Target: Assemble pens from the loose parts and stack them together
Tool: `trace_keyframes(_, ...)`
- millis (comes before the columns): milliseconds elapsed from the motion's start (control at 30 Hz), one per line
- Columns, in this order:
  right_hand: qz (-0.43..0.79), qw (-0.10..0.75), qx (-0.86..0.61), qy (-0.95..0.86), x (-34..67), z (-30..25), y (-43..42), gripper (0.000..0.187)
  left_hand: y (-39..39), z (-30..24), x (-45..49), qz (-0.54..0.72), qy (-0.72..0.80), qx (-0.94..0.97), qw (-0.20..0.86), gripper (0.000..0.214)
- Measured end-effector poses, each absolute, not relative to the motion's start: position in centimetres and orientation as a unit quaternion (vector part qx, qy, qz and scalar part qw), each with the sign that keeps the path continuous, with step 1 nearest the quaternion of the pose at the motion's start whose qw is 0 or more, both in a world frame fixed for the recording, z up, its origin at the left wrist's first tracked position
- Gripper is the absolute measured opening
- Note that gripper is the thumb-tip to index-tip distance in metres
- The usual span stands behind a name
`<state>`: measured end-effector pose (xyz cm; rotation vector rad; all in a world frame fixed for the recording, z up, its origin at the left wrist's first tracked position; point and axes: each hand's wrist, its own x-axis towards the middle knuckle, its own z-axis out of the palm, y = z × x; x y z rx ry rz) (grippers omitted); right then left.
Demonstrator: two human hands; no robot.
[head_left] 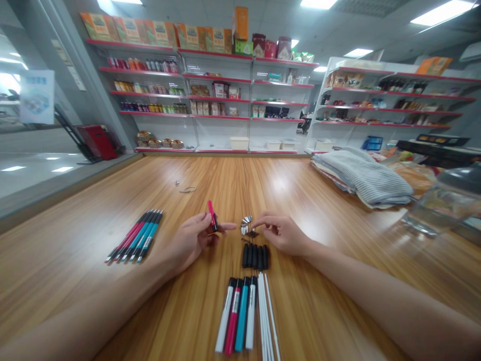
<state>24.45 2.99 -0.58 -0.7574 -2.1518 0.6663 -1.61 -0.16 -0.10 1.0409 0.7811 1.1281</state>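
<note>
My left hand (197, 233) is closed around a pink pen barrel (212, 213) with a black lower part, held tilted above the table. Its index finger points to the right. My right hand (283, 231) reaches in from the right with the index finger stretched out and the other fingers loosely bent. Its fingertips are at a small pile of dark pieces (252, 233); whether they touch is too small to tell. Beside that pile are small white pieces (244, 229) and silver tips (247, 219). Black rubber grips (255, 256) lie in a row just below.
Nearer me lie white, pink and blue pen barrels (242, 316) and thin white refills (266, 316). Several assembled pens (135, 235) lie at left. Folded cloths (363, 175) and a clear jug (438, 203) stand at right. Stocked shelves (218, 99) line the back.
</note>
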Motion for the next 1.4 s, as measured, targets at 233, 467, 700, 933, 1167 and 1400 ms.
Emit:
trace_keyframes(233,0.123,0.311,-0.342,-0.878,24.3,-1.8,4.2,0.033,0.4,-0.2,-2.0,0.506,0.332,0.429,0.670,0.016)
trace_keyframes(467,0.115,0.301,-0.364,-0.874,24.4,-1.8,4.3,0.022,-0.5,-0.2,-1.3,0.485,0.381,0.586,0.525,0.014)
trace_keyframes(700,0.104,0.303,-0.401,-0.858,24.6,-1.7,4.2,0.013,-1.8,0.0,-0.7,0.400,0.432,0.770,0.247,0.011)
trace_keyframes(933,0.030,0.280,-0.426,-0.860,24.7,-1.5,4.1,0.011,-1.2,-0.6,-1.2,0.354,0.435,0.809,0.178,0.025)
trace_keyframes(1167,-0.009,0.383,-0.320,-0.867,23.6,0.0,2.0,0.013,-1.5,-0.3,-1.2,0.357,0.416,0.814,0.193,0.034)
trace_keyframes(1400,-0.017,0.375,-0.280,-0.884,22.8,0.5,0.5,0.014,-1.4,-1.1,-1.1,0.331,0.388,0.846,0.156,0.043)
